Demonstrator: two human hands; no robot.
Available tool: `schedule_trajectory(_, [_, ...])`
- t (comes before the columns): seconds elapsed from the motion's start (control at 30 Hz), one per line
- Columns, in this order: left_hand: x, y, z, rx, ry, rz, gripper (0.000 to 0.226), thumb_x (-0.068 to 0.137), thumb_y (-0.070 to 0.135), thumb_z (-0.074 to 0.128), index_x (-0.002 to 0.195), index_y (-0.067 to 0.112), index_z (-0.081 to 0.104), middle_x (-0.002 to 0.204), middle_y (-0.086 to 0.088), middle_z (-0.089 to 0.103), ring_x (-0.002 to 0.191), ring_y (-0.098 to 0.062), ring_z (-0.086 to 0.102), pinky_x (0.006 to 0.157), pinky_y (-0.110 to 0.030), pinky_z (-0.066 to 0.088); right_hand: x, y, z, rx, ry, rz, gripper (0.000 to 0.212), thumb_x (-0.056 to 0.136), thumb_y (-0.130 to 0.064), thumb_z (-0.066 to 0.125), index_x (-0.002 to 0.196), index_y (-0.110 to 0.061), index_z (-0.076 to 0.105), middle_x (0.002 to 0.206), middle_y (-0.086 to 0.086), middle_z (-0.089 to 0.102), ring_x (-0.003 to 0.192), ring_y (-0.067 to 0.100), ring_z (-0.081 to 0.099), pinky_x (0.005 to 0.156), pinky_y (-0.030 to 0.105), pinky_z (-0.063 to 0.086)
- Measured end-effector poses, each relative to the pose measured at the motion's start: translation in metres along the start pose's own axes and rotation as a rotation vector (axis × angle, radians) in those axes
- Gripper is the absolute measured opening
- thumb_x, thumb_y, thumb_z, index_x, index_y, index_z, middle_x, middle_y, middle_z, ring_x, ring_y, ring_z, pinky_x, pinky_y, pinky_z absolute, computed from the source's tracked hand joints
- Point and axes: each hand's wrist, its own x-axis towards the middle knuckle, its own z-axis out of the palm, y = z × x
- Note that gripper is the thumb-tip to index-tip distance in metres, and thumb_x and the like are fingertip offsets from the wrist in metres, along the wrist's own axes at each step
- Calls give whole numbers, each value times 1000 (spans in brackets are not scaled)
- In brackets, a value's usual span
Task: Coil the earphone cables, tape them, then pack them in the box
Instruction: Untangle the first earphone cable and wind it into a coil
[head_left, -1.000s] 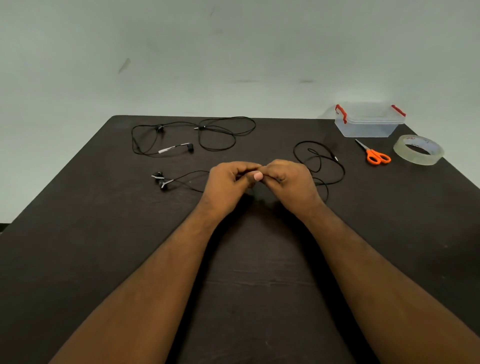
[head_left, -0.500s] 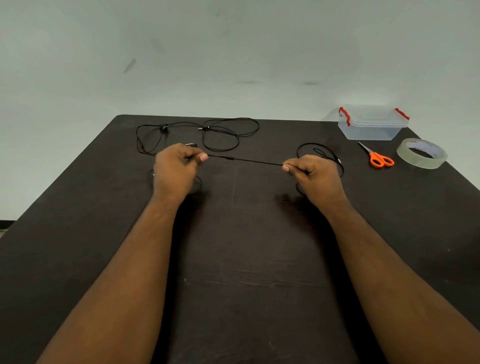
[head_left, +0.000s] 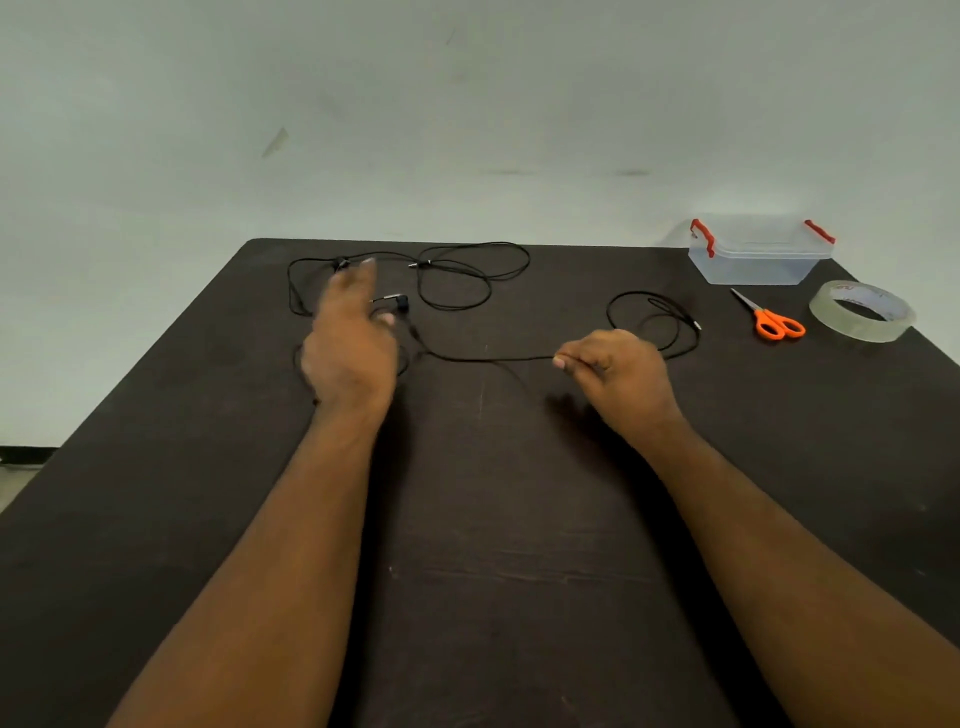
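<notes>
Since half a second ago my left hand (head_left: 349, 347) has let go of the earphone cable (head_left: 488, 358) and lifted, fingers spread. Only my right hand (head_left: 615, 375) keeps a grip, pinching the cable, which runs leftward along the bench (head_left: 156, 493), its slack looped far right. My left hand is nearer the earbud end.

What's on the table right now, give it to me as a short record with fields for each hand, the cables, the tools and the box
left hand: open, fingers spread, blurred
right hand: pinches near earphone cable
far earphone cable: loose, uncoiled, at the far edge
scissors: orange handles, between clear box and tape roll
tape roll: flat, far right
clear box: lid on, red clips
table: dark
</notes>
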Motion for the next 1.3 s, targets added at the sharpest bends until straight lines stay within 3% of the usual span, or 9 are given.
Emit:
schedule_trajectory(0.1, [-31, 35, 22, -247, -118, 328, 50, 88, 3, 53, 133, 26, 57, 143, 5, 51, 124, -14, 55, 101, -40, 47, 4, -8, 2, -6, -1, -6, 12, 89, -17, 66, 88, -11, 76, 77, 6, 70, 74, 28, 64, 66, 29, 43])
schedule_trajectory(0.27, [-67, 62, 52, -559, -514, 194, 27, 90, 11, 64, 117, 12, 69, 108, -4, 72, 81, -16, 71, 73, -37, 59, 2, -12, 0, 11, 19, -74, 11, 88, -14, 67, 91, -9, 76, 79, 9, 72, 73, 31, 65, 67, 39, 50])
schedule_trajectory(0.37, [-56, 55, 50, -539, -548, 183, 11, 83, 13, 73, 93, 13, 77, 74, 7, 72, 66, -8, 68, 67, -35, 60, 1, -13, -2, 26, -19, -96, 12, 89, -18, 67, 94, -13, 76, 80, 7, 72, 71, 30, 63, 65, 38, 49])
schedule_trajectory(0.57, [-35, 44, 42, -351, -472, 319, 9, 81, 14, 75, 75, 20, 72, 58, 17, 61, 52, 5, 56, 60, -19, 53, 6, -5, -3, 90, -29, -83, 13, 89, -20, 66, 93, -12, 76, 79, 7, 71, 73, 24, 65, 64, 39, 53])
schedule_trajectory(0.87, [13, -20, 8, -179, -67, 78, 11, 88, 13, 65, 87, 12, 76, 76, -2, 71, 63, -5, 58, 59, -8, 41, 0, 40, -19, 97, 124, 103, 12, 86, -17, 70, 92, -9, 76, 78, 10, 72, 72, 27, 67, 67, 43, 55])
schedule_trajectory(0.97, [1, -7, 11, -79, -8, 96, 15, 90, 15, 60, 93, 14, 74, 85, -6, 72, 76, -22, 66, 67, -23, 46, -3, 33, -12, 59, 156, 123, 10, 86, -17, 69, 88, -9, 76, 74, 8, 69, 67, 27, 64, 62, 40, 53])
schedule_trajectory(1.07, [-15, 16, 22, -95, -199, 119, 35, 90, 10, 60, 124, 17, 62, 138, -5, 55, 108, -28, 64, 85, -39, 55, -3, 22, -5, 64, 124, 89, 10, 86, -16, 68, 86, -9, 75, 75, 8, 70, 70, 28, 65, 63, 40, 53])
schedule_trajectory(1.13, [-29, 33, 31, -242, -338, 209, 52, 90, 2, 59, 139, 17, 50, 155, -1, 32, 103, -18, 67, 75, -41, 59, -1, 14, -2, 57, 85, 54, 10, 87, -16, 68, 86, -10, 75, 77, 8, 70, 73, 27, 66, 64, 42, 53])
schedule_trajectory(1.3, [-66, 59, 55, -603, -512, 210, 44, 89, 1, 63, 131, 13, 58, 125, -5, 63, 57, 2, 64, 54, -15, 53, 2, -1, -1, 52, 75, -57, 9, 84, -12, 68, 84, -7, 75, 74, 9, 70, 71, 28, 66, 61, 42, 53])
